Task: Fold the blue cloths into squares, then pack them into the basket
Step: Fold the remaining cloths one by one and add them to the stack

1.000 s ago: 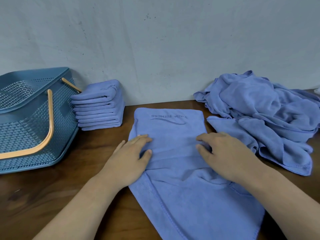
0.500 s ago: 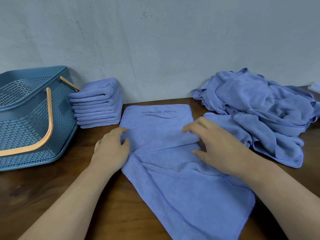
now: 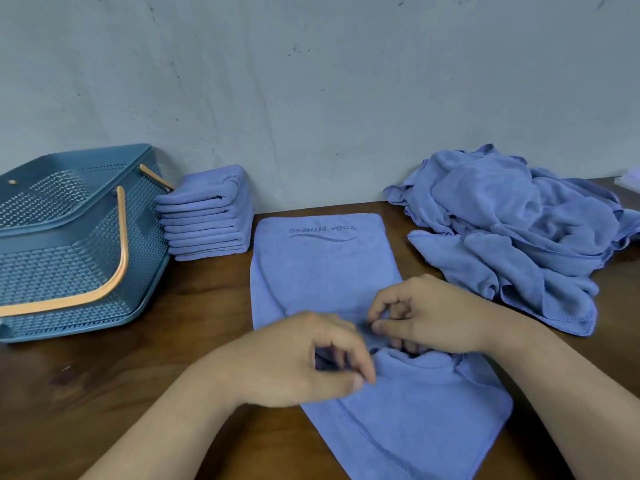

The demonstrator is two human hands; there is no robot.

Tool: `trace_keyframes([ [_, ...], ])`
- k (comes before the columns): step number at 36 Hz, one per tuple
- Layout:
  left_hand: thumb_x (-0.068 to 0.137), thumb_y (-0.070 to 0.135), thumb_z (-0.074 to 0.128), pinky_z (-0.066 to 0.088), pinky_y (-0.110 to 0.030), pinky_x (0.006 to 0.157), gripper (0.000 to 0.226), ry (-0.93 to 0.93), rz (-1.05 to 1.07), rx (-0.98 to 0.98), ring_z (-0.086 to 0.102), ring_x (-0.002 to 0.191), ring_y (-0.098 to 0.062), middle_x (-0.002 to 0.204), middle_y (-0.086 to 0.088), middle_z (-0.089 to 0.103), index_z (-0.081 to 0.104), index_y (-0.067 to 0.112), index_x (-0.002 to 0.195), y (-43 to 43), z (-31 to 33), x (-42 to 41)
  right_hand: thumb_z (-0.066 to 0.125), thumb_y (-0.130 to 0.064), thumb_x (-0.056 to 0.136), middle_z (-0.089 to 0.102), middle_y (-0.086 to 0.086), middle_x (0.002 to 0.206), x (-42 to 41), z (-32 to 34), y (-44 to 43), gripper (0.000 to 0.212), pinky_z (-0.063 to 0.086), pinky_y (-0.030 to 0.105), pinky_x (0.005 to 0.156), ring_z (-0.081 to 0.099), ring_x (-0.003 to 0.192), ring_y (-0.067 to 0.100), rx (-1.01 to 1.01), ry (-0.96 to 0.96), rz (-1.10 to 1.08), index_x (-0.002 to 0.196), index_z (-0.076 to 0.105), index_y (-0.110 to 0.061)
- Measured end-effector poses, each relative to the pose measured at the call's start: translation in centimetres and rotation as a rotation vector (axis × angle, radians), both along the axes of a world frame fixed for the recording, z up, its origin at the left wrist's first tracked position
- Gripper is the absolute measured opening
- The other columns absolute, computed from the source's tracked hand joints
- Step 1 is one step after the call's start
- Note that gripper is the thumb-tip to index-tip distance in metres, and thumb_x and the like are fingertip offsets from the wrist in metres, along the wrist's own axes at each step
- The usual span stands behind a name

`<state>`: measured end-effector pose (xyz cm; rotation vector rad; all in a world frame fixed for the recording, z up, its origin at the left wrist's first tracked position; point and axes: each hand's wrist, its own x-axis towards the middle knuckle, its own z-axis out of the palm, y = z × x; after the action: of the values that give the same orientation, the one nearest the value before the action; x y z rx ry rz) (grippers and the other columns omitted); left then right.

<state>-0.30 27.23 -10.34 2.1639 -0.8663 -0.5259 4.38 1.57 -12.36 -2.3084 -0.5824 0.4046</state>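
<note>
A long blue cloth [image 3: 322,271] with a "YOGA FITNESS" logo lies flat on the table, running from the wall toward me. My left hand [image 3: 304,358] and my right hand [image 3: 426,317] meet over its middle with curled fingers. Each pinches a raised fold of the cloth, which bunches up between them. A stack of folded blue cloths [image 3: 207,220] sits against the wall, right of the blue basket [image 3: 79,271]. The basket has orange handles, and what shows of its inside holds no cloth.
A heap of unfolded blue cloths [image 3: 512,230] fills the back right of the brown wooden table [image 3: 138,393]. A grey wall closes the table's far edge. Something pale shows at the far right edge of the view.
Both hands have slid from the cloth's side edges toward its middle. Their fingers went from flat on the cloth to curled, and a fold has risen between them.
</note>
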Motion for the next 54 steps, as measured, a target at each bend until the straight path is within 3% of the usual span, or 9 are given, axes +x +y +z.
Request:
trace_keyframes([
  [4,0.087,0.042,0.086,0.044,-0.038,0.109,0.032,0.016,-0.119,0.205,0.055,0.122,-0.010,0.118,0.017,0.065,0.075,0.040,0.116,0.0,0.4,-0.5,0.065,-0.024,0.104,0.078,0.007,0.077,0.1,0.6,-0.3,0.008,0.058,0.031,0.061,0.073,0.063,0.024,0.056,0.073,-0.044,0.101,0.071,-0.020],
  [9,0.077,0.049,0.091,0.041,-0.037,0.108,0.045,-0.082,-0.191,0.274,0.050,0.117,-0.008,0.116,0.019,0.057,0.073,0.045,0.118,-0.6,-0.4,-0.5,0.065,-0.021,0.103,0.077,0.007,0.074,0.4,0.0,-0.5,0.006,0.055,0.026,0.062,0.074,0.062,0.026,0.052,0.038,-0.033,0.099,0.070,-0.020],
  [18,0.088,0.036,0.085,0.047,-0.041,0.101,0.016,-0.025,-0.166,0.204,0.064,0.105,-0.012,0.101,0.010,0.069,0.079,0.028,0.101,-0.3,-1.1,-0.1,0.066,-0.025,0.102,0.077,0.002,0.075,0.3,-0.5,-0.4,0.007,0.056,0.026,0.064,0.074,0.063,0.023,0.056,-0.003,-0.036,0.097,0.071,-0.024],
  [25,0.095,0.014,0.077,0.044,-0.013,0.067,0.008,0.152,0.176,-0.375,0.058,0.070,-0.003,0.076,0.003,0.066,0.074,0.013,0.088,2.5,-0.8,2.0,0.055,-0.027,0.109,0.079,0.010,0.084,0.3,0.0,-0.4,0.021,0.050,0.026,0.059,0.076,0.077,0.035,0.238,0.113,-0.150,0.105,0.074,-0.020],
  [29,0.093,0.031,0.076,0.041,-0.030,0.075,0.017,0.194,0.622,-0.747,0.054,0.081,-0.020,0.086,-0.011,0.057,0.065,0.018,0.090,3.2,-2.3,4.0,0.048,-0.035,0.111,0.078,0.016,0.089,0.6,0.3,-0.5,0.035,0.052,0.037,0.069,0.075,0.079,0.035,0.392,0.178,-0.196,0.108,0.075,-0.014],
  [33,0.104,0.032,0.066,0.051,-0.042,0.089,0.020,0.071,0.979,-0.803,0.065,0.090,-0.018,0.094,-0.005,0.071,0.065,0.022,0.088,4.0,-3.5,5.7,0.051,-0.040,0.110,0.080,0.011,0.098,0.5,0.3,-0.5,0.035,0.054,0.042,0.078,0.076,0.091,0.030,0.418,0.152,-0.156,0.109,0.077,-0.017],
  [40,0.107,0.041,0.057,0.051,-0.044,0.090,0.025,0.065,1.045,-0.675,0.062,0.091,-0.016,0.092,0.001,0.069,0.065,0.024,0.091,4.2,-4.7,6.3,0.075,-0.062,0.088,0.077,-0.006,0.112,-0.5,0.8,-0.3,0.039,0.051,0.037,0.105,0.071,0.109,0.010,0.219,0.165,0.053,0.118,0.075,-0.037],
  [47,0.093,0.054,0.062,0.055,-0.060,0.101,0.025,0.077,0.894,-0.521,0.071,0.108,-0.036,0.110,-0.015,0.073,0.067,0.031,0.101,3.7,-3.8,5.4,0.080,-0.074,0.072,0.069,-0.023,0.096,-1.8,-0.2,2.4,0.044,0.056,0.025,0.078,0.064,0.087,-0.001,-0.175,-0.146,-0.069,0.095,0.069,-0.038],
  [54,0.101,0.043,0.062,0.053,-0.058,0.086,0.030,0.025,0.819,-0.586,0.059,0.087,-0.026,0.105,-0.033,0.061,0.060,0.013,0.102,3.4,-3.1,5.1,0.071,-0.025,0.092,0.051,-0.006,0.068,-0.9,0.1,1.7,0.020,0.038,0.038,0.065,0.046,0.065,0.009,0.189,-0.044,-0.071,0.079,0.056,-0.021],
])
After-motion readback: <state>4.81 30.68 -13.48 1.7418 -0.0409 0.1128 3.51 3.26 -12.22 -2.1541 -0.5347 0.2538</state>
